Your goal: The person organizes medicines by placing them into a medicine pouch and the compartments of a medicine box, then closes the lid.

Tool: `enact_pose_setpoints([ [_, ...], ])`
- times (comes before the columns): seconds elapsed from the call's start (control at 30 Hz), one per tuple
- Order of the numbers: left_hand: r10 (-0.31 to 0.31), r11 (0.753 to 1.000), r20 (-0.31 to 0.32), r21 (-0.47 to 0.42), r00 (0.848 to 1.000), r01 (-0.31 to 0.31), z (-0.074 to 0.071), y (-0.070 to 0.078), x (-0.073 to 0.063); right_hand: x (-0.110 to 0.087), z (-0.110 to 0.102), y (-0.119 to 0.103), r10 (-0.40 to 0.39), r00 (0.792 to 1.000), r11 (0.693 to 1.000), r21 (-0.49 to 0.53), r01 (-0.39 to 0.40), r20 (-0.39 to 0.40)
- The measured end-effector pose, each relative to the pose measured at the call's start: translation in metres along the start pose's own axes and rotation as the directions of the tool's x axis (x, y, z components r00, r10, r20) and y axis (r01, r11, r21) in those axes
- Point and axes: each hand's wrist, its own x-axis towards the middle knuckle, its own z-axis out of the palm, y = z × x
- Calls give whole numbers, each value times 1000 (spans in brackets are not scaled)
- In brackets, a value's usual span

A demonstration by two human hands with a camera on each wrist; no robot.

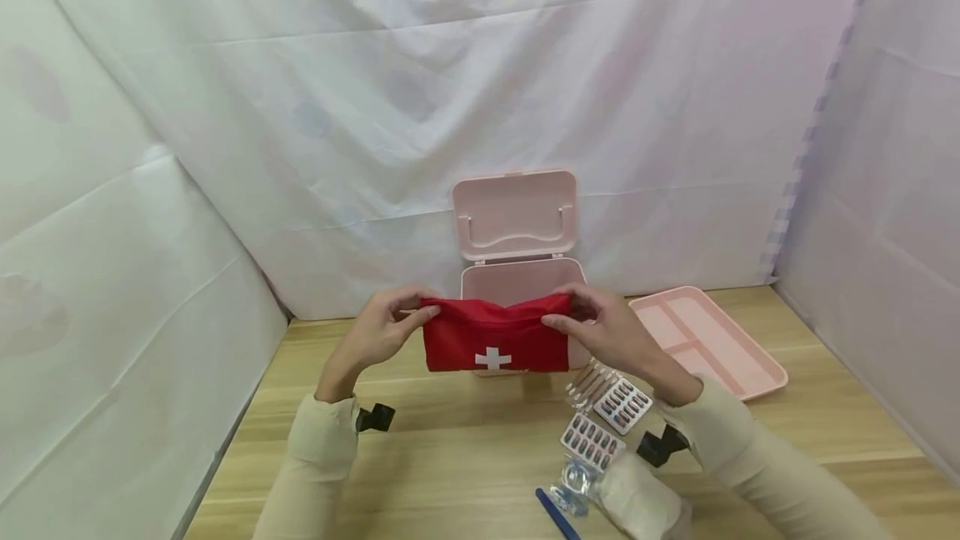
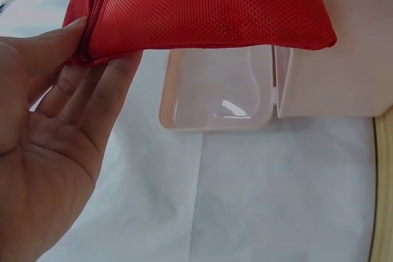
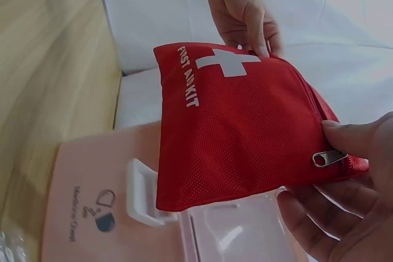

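Note:
A red first aid pouch [image 1: 457, 344] with a white cross hangs in front of a pink medicine box [image 1: 517, 277], whose lid [image 1: 517, 211] stands raised. My left hand [image 1: 382, 327] pinches the pouch's upper left corner between thumb and fingers. At the upper right corner, my right hand [image 1: 603, 327] pinches it the same way. In the right wrist view the pouch [image 3: 239, 127] shows its lettering, and the zipper pull [image 3: 328, 158] lies at the right thumb. The zipper edge runs along the top between both hands. Much of the box is hidden behind the pouch.
Right of the box lies a pink divided tray [image 1: 708, 344]. Nearer on the wooden table [image 1: 442, 457] are blister packs of capsules [image 1: 592, 440], cotton swabs [image 1: 588, 383], a white roll [image 1: 641, 498], a small clear packet [image 1: 576, 476] and a blue stick [image 1: 557, 515]. White cloth [image 1: 375, 107] hangs behind.

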Motion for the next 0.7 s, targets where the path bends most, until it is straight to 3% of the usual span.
enact_pose_setpoints([
  [0.3,-15,999,-42,48,999,17,5,9,26,14,-21,1,18,997,998,-52,-22,-77],
  [0.5,-31,999,-83,39,996,35,6,13,41,27,-32,5,-14,993,997,-77,5,-119],
  [0.7,-6,1000,-162,13,987,9,10,9,56,41,-38,14,-17,989,995,-95,3,-146],
])
